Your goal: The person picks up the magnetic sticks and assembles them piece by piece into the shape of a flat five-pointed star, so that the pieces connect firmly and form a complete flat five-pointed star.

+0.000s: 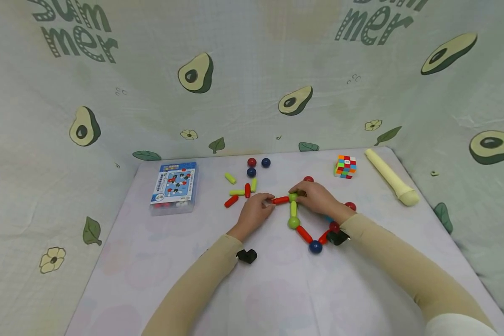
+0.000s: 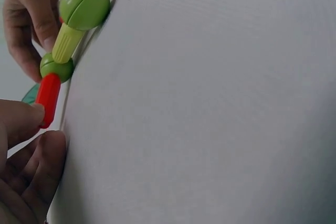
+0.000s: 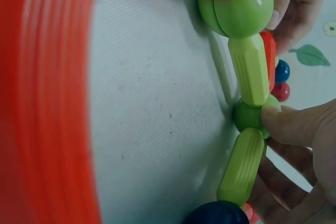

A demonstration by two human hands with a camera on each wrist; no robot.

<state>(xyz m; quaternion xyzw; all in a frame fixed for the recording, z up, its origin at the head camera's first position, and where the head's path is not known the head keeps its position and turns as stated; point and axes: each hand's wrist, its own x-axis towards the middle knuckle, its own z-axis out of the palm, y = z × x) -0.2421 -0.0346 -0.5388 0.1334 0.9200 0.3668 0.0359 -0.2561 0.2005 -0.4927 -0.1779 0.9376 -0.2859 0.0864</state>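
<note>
A ball-and-stick model lies on the table in front of me. My left hand (image 1: 254, 213) pinches the free end of a red rod (image 1: 280, 200) between its thumb and fingers. The rod's other end meets a green ball (image 3: 253, 115), which my right hand (image 1: 317, 198) grips with its thumb pressed on the near side. From that ball a yellow-green rod (image 1: 293, 208) runs to a second green ball (image 1: 293, 222). Another red rod (image 1: 304, 234) links this one to a navy ball (image 1: 315, 247). The right forearm hides part of the model's far side.
Loose red and yellow-green rods (image 1: 237, 192) lie left of the model, with a red ball (image 1: 252, 162) and navy balls (image 1: 266, 162) behind. A boxed kit (image 1: 174, 186) sits at left. A puzzle cube (image 1: 345, 167) and a pale yellow club-shaped thing (image 1: 390, 177) are at back right.
</note>
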